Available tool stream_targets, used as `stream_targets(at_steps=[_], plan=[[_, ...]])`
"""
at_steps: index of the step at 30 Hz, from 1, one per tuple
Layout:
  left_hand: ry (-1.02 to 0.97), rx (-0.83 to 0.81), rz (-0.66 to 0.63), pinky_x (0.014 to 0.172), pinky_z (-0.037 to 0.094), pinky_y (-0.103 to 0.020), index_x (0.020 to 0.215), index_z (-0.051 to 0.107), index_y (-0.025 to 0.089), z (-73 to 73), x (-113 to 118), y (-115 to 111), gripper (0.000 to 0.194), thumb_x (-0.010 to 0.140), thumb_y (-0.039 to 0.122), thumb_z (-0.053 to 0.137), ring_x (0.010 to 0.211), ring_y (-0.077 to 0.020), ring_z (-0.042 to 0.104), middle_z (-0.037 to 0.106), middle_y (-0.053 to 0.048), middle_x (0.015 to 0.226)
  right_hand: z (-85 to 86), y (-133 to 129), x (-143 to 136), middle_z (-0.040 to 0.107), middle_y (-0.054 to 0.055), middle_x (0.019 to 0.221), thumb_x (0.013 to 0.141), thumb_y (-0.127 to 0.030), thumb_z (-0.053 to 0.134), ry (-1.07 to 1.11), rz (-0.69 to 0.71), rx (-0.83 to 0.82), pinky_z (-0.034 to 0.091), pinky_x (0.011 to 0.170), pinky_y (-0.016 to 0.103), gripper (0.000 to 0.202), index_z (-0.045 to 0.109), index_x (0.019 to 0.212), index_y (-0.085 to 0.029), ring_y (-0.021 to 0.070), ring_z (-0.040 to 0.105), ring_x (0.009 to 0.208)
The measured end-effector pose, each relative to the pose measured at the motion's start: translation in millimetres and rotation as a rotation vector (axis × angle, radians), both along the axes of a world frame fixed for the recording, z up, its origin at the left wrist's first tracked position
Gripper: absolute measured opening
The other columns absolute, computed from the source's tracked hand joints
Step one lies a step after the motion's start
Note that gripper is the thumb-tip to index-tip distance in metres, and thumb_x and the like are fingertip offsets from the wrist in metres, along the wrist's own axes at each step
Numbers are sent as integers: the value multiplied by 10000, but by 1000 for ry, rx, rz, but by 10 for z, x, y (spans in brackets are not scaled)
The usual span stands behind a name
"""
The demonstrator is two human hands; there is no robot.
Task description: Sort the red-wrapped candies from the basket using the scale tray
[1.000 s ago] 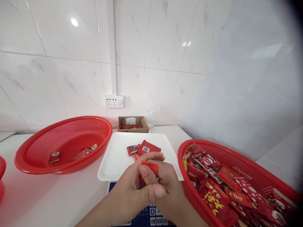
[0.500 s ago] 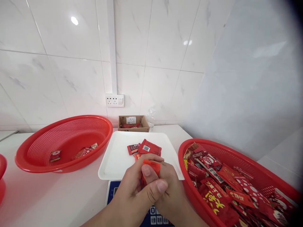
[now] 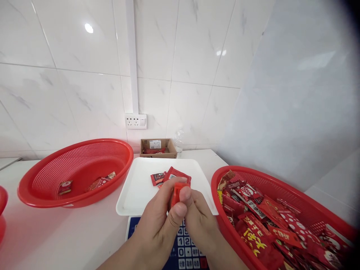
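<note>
Red-orange packet (image 3: 176,193) is sitting between the left hand (image 3: 159,221) and the right hand (image 3: 199,217); both hands are closing on it, thumbs at its near side. The hands are positioned above the blue keypad (image 3: 184,258) of a scale, at the near edge of the white tray (image 3: 136,187). Red sachets (image 3: 180,174) are lying on the tray just beyond the fingers. The packet-filled red basket (image 3: 250,170) is standing beside the tray, right of the right hand.
</note>
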State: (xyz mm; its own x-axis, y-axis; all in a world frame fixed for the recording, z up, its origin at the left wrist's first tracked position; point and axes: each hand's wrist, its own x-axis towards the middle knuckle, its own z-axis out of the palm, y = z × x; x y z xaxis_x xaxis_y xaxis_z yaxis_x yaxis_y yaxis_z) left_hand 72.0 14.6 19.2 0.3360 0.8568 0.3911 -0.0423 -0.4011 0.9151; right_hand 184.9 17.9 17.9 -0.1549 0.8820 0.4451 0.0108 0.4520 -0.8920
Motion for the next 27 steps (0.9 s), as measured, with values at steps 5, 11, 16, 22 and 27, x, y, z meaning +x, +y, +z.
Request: stream_targets(at_steps=[5, 11, 16, 22, 27], plan=[[5, 133, 163, 859, 488, -338, 1047, 609, 237, 12, -20, -25, 216, 924, 333, 459, 1024, -214, 558, 580, -78, 1158, 37, -28, 41, 527, 8, 614, 935, -529, 350, -29, 39, 40, 446, 526, 228, 485, 582, 686, -183, 130, 505, 586], [-33, 165, 222, 893, 463, -299, 961, 628, 265, 21, -101, 17, 126, 903, 283, 518, 1044, -182, 544, 550, -32, 1119, 79, -30, 66, 572, 0, 769, 952, -393, 417, -63, -30, 85, 423, 570, 217, 257, 594, 911, -211, 109, 502, 641], [-2, 188, 223, 815, 467, -254, 923, 570, 251, 49, -103, 33, 68, 905, 287, 514, 959, -148, 541, 551, -6, 986, 88, -48, 77, 548, -1, 720, 948, -357, 421, -137, -107, 136, 413, 591, 235, 253, 545, 800, -195, 122, 506, 658], [102, 139, 154, 610, 417, -235, 751, 500, 206, 72, -136, 21, 256, 939, 361, 424, 671, -124, 491, 506, 16, 720, 64, -81, 61, 486, -22, 622, 946, -342, 415, -241, -158, 144, 339, 504, 231, 294, 453, 694, -195, 106, 438, 561], [92, 164, 165, 538, 363, -221, 672, 453, 203, 74, -152, 10, 312, 951, 333, 398, 585, -111, 424, 443, 32, 637, 34, -87, 46, 406, -39, 581, 946, -325, 395, -291, -176, 192, 296, 481, 238, 317, 402, 656, -198, 98, 366, 519]])
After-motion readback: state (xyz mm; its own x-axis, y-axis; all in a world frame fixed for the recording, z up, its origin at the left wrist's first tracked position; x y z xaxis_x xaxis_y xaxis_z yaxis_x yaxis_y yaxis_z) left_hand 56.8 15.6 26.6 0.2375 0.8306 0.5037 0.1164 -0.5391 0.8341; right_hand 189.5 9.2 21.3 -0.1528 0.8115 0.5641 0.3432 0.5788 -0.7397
